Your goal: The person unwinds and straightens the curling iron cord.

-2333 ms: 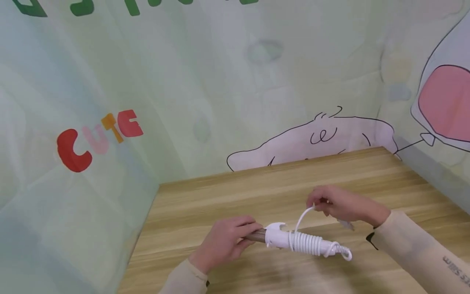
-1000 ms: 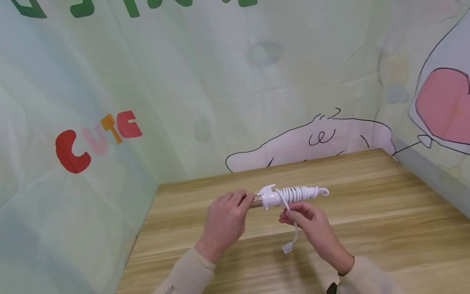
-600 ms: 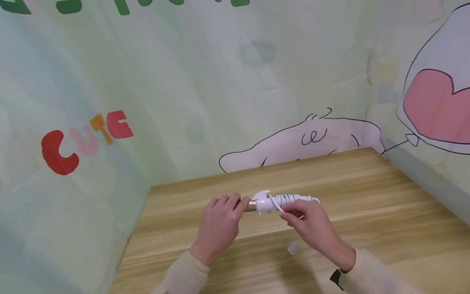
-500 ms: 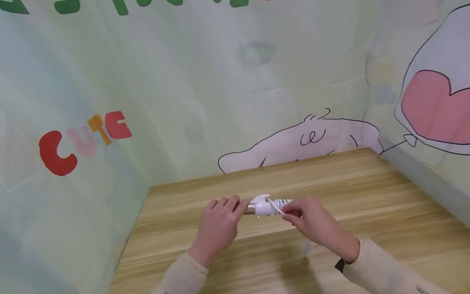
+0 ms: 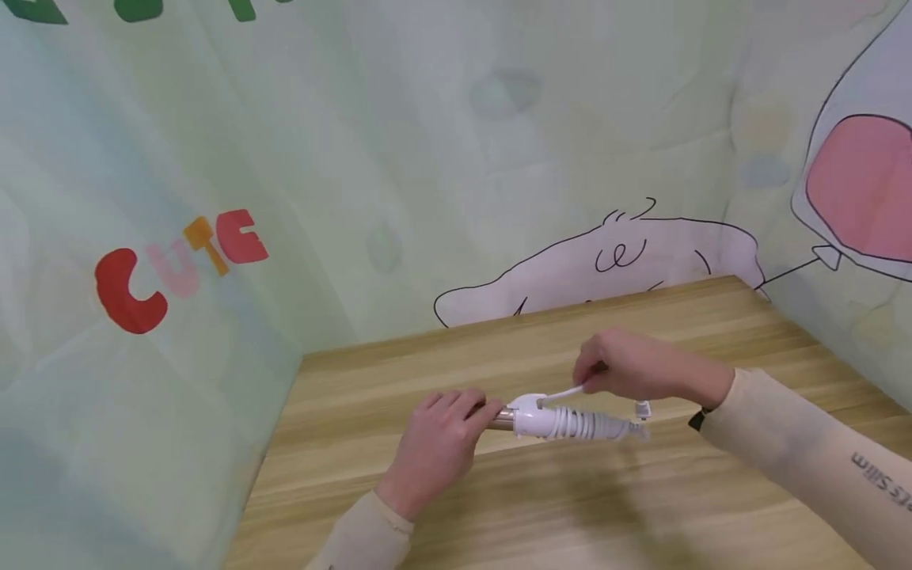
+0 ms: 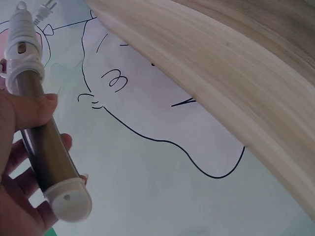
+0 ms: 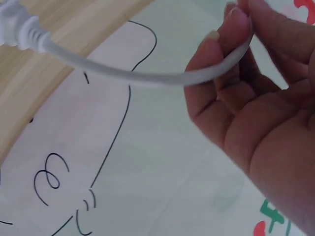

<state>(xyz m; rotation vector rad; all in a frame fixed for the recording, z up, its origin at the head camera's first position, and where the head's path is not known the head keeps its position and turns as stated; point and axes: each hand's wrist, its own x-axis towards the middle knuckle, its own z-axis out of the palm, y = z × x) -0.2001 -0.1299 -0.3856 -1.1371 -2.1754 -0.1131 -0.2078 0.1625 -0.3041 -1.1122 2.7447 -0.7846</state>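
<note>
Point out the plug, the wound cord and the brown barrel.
Plug (image 7: 17,24): right wrist view, on its white body.
Wound cord (image 5: 572,423): head view, on the middle coils.
Brown barrel (image 6: 49,153): left wrist view, on its bare middle.

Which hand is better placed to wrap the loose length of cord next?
Probably the right hand: it already pinches the white cord near its plug. The left hand grips the metal barrel, so it seems better suited to steadying.
</note>
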